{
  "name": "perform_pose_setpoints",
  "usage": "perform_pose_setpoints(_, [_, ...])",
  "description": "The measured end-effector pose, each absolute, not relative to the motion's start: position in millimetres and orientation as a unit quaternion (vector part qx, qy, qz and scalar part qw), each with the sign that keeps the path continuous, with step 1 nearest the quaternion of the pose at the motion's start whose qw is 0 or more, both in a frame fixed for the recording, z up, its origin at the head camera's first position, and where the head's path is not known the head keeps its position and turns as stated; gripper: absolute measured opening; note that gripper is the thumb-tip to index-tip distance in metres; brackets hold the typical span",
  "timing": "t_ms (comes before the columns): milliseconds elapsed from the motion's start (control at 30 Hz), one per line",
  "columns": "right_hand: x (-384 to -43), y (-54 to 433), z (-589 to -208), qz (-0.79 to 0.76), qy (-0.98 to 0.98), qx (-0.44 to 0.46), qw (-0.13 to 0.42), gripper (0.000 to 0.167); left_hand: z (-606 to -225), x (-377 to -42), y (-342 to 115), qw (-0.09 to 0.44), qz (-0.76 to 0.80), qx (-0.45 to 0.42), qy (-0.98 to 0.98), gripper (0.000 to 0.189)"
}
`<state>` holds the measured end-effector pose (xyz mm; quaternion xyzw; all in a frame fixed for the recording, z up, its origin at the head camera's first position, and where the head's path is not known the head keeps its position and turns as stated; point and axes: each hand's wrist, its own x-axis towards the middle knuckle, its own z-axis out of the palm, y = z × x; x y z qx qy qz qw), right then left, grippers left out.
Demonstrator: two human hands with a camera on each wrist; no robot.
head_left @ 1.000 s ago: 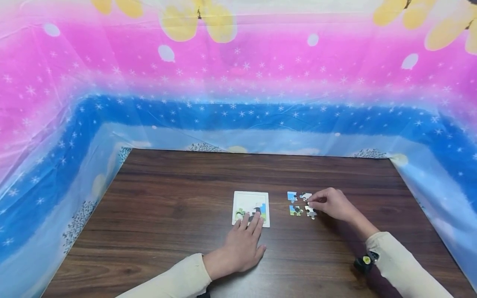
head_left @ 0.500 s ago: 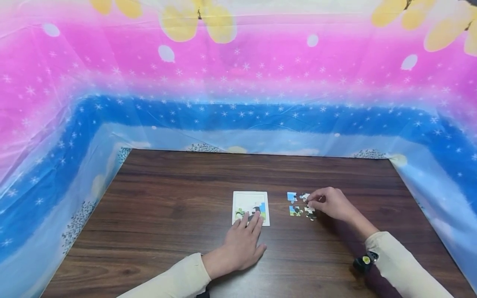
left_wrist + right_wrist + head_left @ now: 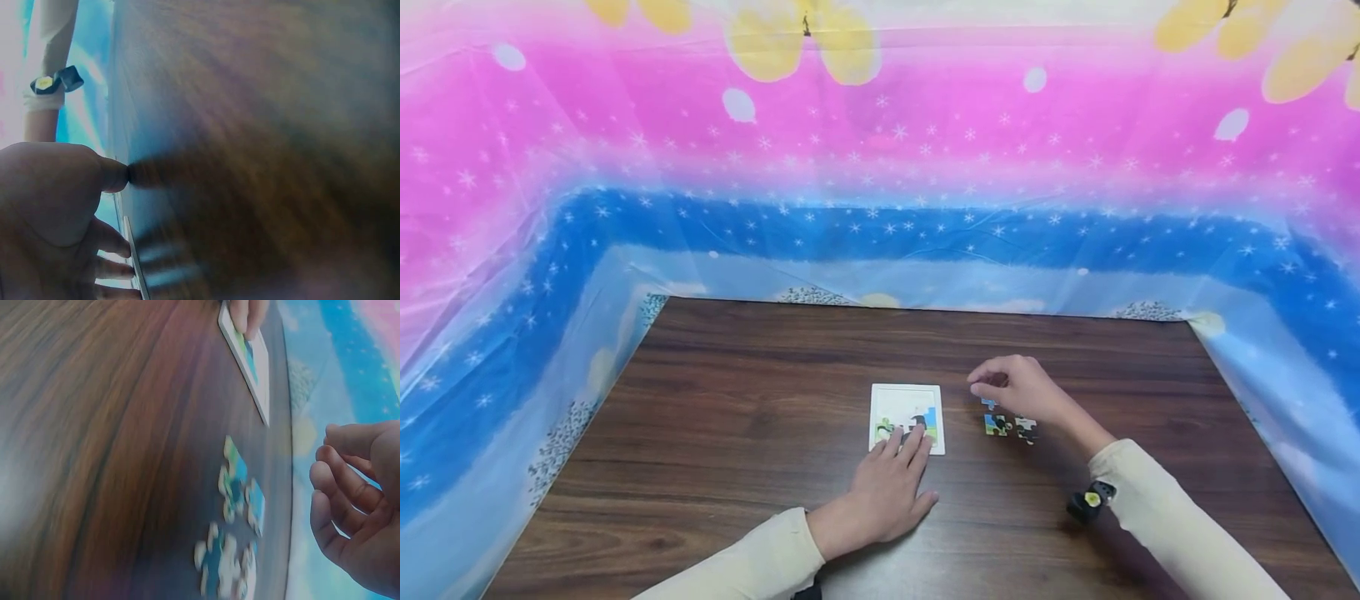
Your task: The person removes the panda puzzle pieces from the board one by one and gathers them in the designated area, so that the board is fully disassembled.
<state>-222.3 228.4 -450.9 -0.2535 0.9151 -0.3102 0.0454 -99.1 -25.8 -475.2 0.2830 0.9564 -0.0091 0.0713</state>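
My left hand [image 3: 889,496] lies with straight fingers over the lower part of a white puzzle tray [image 3: 901,401], pressing on its partly filled picture of green, black and blue. To its right, my right hand [image 3: 1017,388] hovers above loose jigsaw pieces. Its fingers are loosely bent, and nothing shows between thumb and fingertips in the right wrist view. A green-and-blue piece [image 3: 997,425] and a black-and-white piece [image 3: 1027,430] lie in the near row. Behind them sits a blue piece [image 3: 255,505], partly covered by the hand in the head view; another piece [image 3: 248,574] is hidden there.
The dark wooden table [image 3: 737,375] carries the tray and pieces near its middle. A pink and blue patterned cloth [image 3: 880,183] hangs around its back and sides. A black wrist camera [image 3: 1086,502] is strapped to the right sleeve.
My right hand has let go of the pieces at the right of the group, lifting and moving left over them. The lower right piece shifted slightly earlier. The left hand has stayed on the tray.
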Motion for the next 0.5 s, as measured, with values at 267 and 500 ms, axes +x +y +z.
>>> perform_pose_setpoints(267, [-226.3,197.0,-464.2,-0.309,0.909,-0.269,0.078,0.016,-474.7,-100.0,-26.0,0.069,-0.025,0.293,0.953,0.073])
perform_pose_setpoints(500, [-227.8,179.3,-471.9,-0.304,0.901,-0.298,0.084,0.015,-474.2,-98.4,-28.6,0.068,-0.035,0.299,0.951,0.076])
